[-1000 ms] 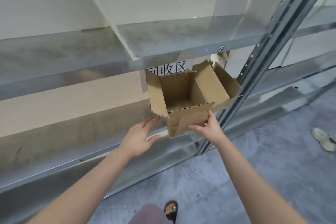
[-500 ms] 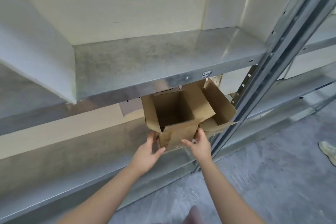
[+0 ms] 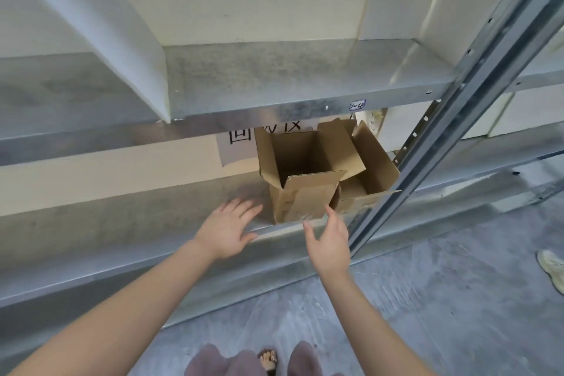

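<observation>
An open brown cardboard box (image 3: 305, 195) stands on the lower metal shelf (image 3: 122, 232), its flaps up and its inside empty. A second open cardboard box (image 3: 370, 162) sits right behind it to the right, against the upright. My left hand (image 3: 227, 230) hovers just left of the front box with fingers spread, holding nothing. Just below the box's front face is my right hand (image 3: 331, 241), fingers straight; one fingertip is at the box's lower edge, and contact cannot be told.
A slanted steel upright (image 3: 457, 107) of the rack runs down the right side. The upper shelf (image 3: 290, 79) overhangs the boxes. A paper sign (image 3: 241, 143) with characters is taped to the back wall. Someone's shoe (image 3: 552, 268) is on the concrete floor at right.
Both hands held the front box and set it on the lower shelf beside the other box. They have now let go and drawn back a little.
</observation>
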